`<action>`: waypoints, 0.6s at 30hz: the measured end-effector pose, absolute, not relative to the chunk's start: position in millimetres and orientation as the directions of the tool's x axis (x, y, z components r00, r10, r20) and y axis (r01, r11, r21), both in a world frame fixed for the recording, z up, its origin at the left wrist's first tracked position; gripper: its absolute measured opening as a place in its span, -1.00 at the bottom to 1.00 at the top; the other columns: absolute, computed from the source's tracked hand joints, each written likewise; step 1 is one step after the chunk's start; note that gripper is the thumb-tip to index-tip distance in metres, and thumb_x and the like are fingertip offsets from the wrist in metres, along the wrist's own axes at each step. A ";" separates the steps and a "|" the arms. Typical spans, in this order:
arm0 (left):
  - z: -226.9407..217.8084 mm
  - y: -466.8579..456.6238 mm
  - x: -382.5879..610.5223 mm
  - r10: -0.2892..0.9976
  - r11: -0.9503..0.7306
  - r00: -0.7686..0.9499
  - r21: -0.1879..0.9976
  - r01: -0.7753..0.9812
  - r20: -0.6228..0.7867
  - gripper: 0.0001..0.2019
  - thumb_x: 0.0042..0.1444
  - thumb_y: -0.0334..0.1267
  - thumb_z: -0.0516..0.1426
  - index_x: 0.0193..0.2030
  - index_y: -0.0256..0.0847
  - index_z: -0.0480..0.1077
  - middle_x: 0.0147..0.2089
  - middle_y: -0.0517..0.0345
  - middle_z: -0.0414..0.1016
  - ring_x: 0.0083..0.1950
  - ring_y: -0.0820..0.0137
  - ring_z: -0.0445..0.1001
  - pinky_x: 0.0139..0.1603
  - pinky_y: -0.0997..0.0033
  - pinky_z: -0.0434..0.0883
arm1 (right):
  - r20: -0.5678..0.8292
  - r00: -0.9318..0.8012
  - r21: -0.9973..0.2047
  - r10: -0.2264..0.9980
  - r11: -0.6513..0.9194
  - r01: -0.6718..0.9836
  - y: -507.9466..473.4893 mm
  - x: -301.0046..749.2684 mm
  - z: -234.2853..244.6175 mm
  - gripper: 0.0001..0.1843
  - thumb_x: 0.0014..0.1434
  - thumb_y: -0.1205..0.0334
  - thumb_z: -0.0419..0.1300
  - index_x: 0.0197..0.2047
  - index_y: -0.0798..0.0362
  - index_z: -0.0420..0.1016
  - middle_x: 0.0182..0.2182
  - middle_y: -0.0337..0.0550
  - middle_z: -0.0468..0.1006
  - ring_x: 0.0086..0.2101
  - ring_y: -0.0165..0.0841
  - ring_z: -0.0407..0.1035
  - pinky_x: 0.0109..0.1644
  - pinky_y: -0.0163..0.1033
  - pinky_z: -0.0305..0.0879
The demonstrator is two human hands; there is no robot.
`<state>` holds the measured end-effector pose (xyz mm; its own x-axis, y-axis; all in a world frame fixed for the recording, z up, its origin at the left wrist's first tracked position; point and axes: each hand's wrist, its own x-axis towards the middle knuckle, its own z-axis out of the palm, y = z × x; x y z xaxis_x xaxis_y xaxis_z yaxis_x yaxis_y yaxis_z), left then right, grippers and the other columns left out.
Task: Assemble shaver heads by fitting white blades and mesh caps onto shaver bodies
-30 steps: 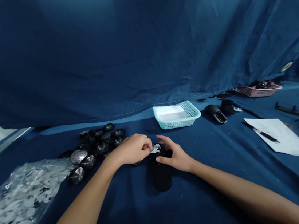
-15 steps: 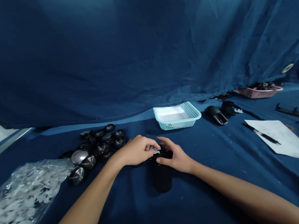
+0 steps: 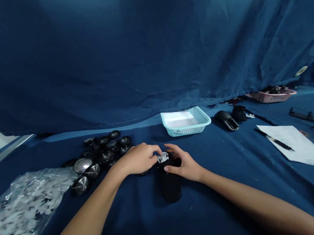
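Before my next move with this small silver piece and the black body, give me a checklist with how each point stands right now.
1. Grip: left hand pinches the silver piece: ok.
2. Support: right hand holds the black body near its top end: ok.
3. Base: black body rests on the blue cloth: ok.
4. Position: silver piece is at the body's top end: ok.
5. Seating and orientation of the piece: cannot tell, too small.
6. Clearance: pile of round heads lies off to the left of the body: ok.
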<state>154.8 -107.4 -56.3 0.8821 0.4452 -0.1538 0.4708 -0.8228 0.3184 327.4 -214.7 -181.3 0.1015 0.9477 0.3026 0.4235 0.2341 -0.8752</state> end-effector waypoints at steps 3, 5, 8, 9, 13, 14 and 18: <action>-51.2 -106.3 151.0 0.409 -0.822 0.889 0.340 0.456 -0.204 -0.73 0.17 -0.23 0.00 -0.13 -0.08 0.51 -0.58 0.25 0.44 -0.53 0.38 0.39 -0.46 0.47 0.19 | 0.304 0.094 -0.875 0.948 0.239 0.422 -214.6 327.0 -181.2 -0.17 0.03 0.15 0.37 0.31 -0.07 0.10 0.05 -0.05 0.44 -0.02 -0.22 0.38 0.08 -0.06 0.29; -48.9 -106.3 148.4 0.362 -0.821 0.903 0.379 0.427 -0.232 -0.75 0.18 -0.17 0.02 -0.17 -0.11 0.51 -0.58 0.25 0.44 -0.54 0.40 0.39 -0.49 0.48 0.18 | 0.304 0.092 -0.874 0.948 0.240 0.422 -214.5 326.7 -181.4 -0.16 0.04 0.15 0.37 0.31 -0.07 0.09 0.06 -0.04 0.43 0.02 -0.21 0.37 0.09 -0.06 0.28; -47.4 -107.8 146.3 0.321 -0.813 0.914 0.423 0.400 -0.248 -0.71 0.20 -0.08 0.03 -0.17 -0.13 0.51 -0.59 0.25 0.43 -0.56 0.43 0.35 -0.52 0.49 0.15 | 0.305 0.091 -0.875 0.948 0.241 0.419 -214.4 326.5 -182.3 -0.16 0.03 0.14 0.37 0.31 -0.07 0.09 0.07 -0.03 0.42 0.05 -0.20 0.35 0.10 -0.06 0.28; -47.6 -108.2 146.4 0.327 -0.811 0.913 0.424 0.403 -0.243 -0.71 0.20 -0.06 0.03 -0.17 -0.13 0.52 -0.58 0.25 0.43 -0.56 0.43 0.35 -0.52 0.48 0.14 | 0.304 0.091 -0.876 0.948 0.241 0.417 -214.3 326.7 -182.6 -0.16 0.04 0.14 0.37 0.31 -0.07 0.09 0.07 -0.03 0.42 0.05 -0.20 0.35 0.10 -0.06 0.28; -48.6 -107.5 149.6 0.416 -0.800 0.891 0.393 0.454 -0.184 -0.69 0.21 -0.01 0.04 -0.19 -0.11 0.53 -0.57 0.23 0.43 -0.53 0.42 0.35 -0.51 0.47 0.13 | 0.300 0.095 -0.879 0.949 0.237 0.414 -214.0 327.2 -183.4 -0.16 0.04 0.14 0.37 0.31 -0.07 0.10 0.06 -0.04 0.43 0.02 -0.20 0.37 0.10 -0.04 0.28; -47.6 -108.3 150.3 0.441 -0.792 0.882 0.390 0.470 -0.167 -0.68 0.21 -0.01 0.04 -0.18 -0.11 0.53 -0.58 0.23 0.41 -0.53 0.42 0.35 -0.51 0.47 0.12 | 0.299 0.094 -0.880 0.950 0.236 0.413 -214.0 327.2 -183.4 -0.17 0.04 0.14 0.37 0.31 -0.07 0.10 0.06 -0.04 0.43 0.01 -0.20 0.38 0.10 -0.04 0.28; -31.4 -129.2 143.9 0.483 -0.809 0.876 0.383 0.447 -0.001 -0.71 0.26 -0.08 0.01 -0.25 -0.13 0.51 -0.55 0.24 0.42 -0.51 0.42 0.36 -0.49 0.43 0.17 | 0.297 0.094 -0.883 0.950 0.236 0.406 -214.3 326.1 -182.2 -0.17 0.04 0.14 0.37 0.31 -0.08 0.10 0.06 -0.05 0.43 0.02 -0.20 0.37 0.10 -0.04 0.28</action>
